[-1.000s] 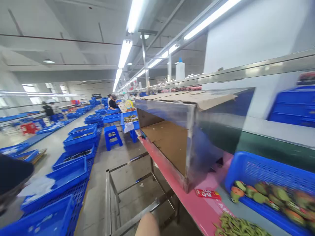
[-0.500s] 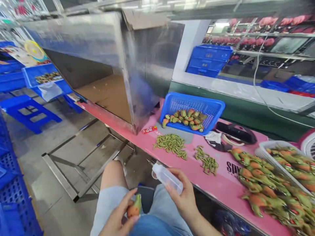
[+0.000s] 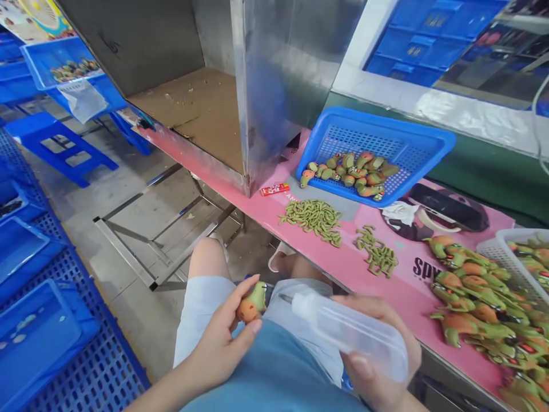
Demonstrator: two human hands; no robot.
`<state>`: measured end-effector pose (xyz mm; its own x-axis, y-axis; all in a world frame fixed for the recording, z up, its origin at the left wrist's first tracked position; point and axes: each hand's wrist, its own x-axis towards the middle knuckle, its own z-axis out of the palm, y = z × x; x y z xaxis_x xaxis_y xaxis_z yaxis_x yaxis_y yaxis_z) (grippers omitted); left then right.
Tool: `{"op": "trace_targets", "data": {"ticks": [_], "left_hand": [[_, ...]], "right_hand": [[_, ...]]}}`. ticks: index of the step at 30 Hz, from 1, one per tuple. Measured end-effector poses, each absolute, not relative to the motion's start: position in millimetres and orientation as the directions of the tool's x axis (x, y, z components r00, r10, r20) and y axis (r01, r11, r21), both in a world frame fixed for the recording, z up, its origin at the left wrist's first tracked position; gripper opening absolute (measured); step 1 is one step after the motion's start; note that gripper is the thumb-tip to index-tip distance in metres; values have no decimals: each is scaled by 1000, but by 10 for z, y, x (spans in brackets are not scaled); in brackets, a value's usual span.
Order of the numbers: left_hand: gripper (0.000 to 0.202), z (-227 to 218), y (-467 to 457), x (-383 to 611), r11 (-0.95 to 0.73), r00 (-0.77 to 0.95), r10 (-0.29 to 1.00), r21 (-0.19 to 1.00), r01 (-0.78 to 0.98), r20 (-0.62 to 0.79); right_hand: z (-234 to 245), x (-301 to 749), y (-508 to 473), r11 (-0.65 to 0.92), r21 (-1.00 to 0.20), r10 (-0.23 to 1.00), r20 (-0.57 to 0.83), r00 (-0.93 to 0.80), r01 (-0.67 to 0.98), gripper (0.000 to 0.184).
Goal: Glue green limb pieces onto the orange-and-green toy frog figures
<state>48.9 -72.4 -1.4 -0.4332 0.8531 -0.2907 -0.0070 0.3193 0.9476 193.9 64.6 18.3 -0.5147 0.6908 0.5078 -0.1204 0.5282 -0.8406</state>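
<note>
Between the thumb and fingers of my left hand [image 3: 221, 343] is a small orange-and-green figurine piece [image 3: 253, 303], held above my lap. My right hand [image 3: 386, 343] grips a translucent squeeze bottle [image 3: 351, 329] with a thin dark nozzle, which points left toward the piece without touching it. On the pink table lie a larger pile of small green curved pieces [image 3: 313, 217] and a smaller pile of green pieces [image 3: 376, 252]. Farther right, many orange-and-green figurines [image 3: 476, 297] are heaped together.
A blue basket [image 3: 412, 129] with several figurine pieces stands at the table's back. Beside it are a red packet [image 3: 275, 189] and a dark device [image 3: 450, 206]. A white basket [image 3: 500, 246] is at right. A metal box [image 3: 274, 97] rises behind; a blue stool [image 3: 55, 140] stands left.
My right hand has brought the bottle closer to the camera, its nozzle now near the figurine piece. The left hand has turned and raised the piece. The view has tilted downward.
</note>
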Motion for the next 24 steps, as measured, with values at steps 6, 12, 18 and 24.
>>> {"op": "trace_targets", "data": {"ticks": [6, 12, 18, 24], "left_hand": [[47, -9, -749, 433, 280, -438, 896, 864, 419, -78], [48, 26, -737, 424, 223, -374, 927, 799, 559, 3], [47, 100, -687, 421, 194, -331, 943, 744, 639, 38], [53, 90, -693, 440, 153, -317, 943, 711, 687, 104]], "right_hand": [[268, 1937, 637, 725, -677, 523, 660, -540, -125, 32], [291, 1881, 615, 706, -685, 471, 642, -606, -178, 27], [289, 1865, 589, 675, -714, 470, 609, -638, -184, 28], [300, 1854, 591, 699, -696, 466, 618, -633, -165, 26]]}}
